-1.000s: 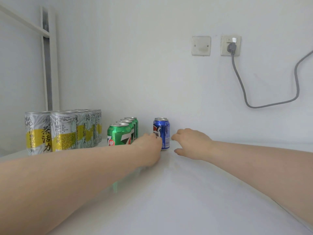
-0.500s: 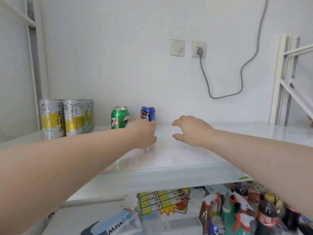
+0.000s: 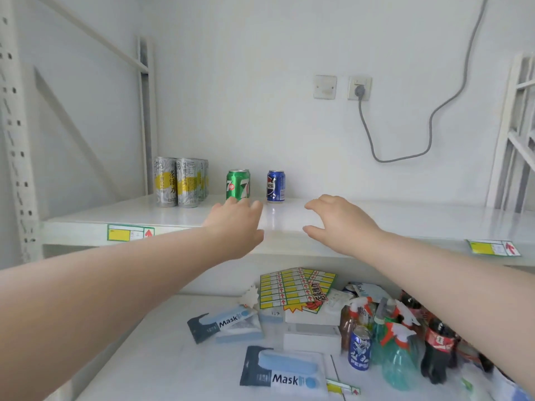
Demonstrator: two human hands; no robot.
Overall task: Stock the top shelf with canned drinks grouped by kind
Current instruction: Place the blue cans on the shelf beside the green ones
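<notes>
White shelf board lies under both hands. The left hand (image 3: 236,227) hangs in front of the blue can (image 3: 275,186) and slightly to its left. The right hand (image 3: 338,224) hangs in front of it and to its right. Both hands are spread, with fingers loosely bent, and hold nothing.

Change: one second ago the left hand was at the blue can, with the right hand close beside it. Both hands have since drawn back to the front edge of the top shelf (image 3: 405,218). The can stands upright and alone near the back wall. Judgement: this placement is finished. The blue can starts a third group, and the next step is to fetch more cans.

Layout from the blue can:
- A green can (image 3: 238,184) stands just to its left, with a gap between. Whether more green cans stand behind it cannot be told.
- A block of grey-and-yellow cans (image 3: 179,182) stands further left, well apart.
- To its right the board is bare up to the frame post (image 3: 506,134). This is the room for more blue cans.
- In front of it the board is bare up to the edge.

Below the blue can and to its right, on the lower shelf (image 3: 162,342), a second blue can (image 3: 359,348) stands tight among spray bottles (image 3: 396,354) and dark bottles (image 3: 437,351). Lifting it straight up should avoid toppling them.
</notes>
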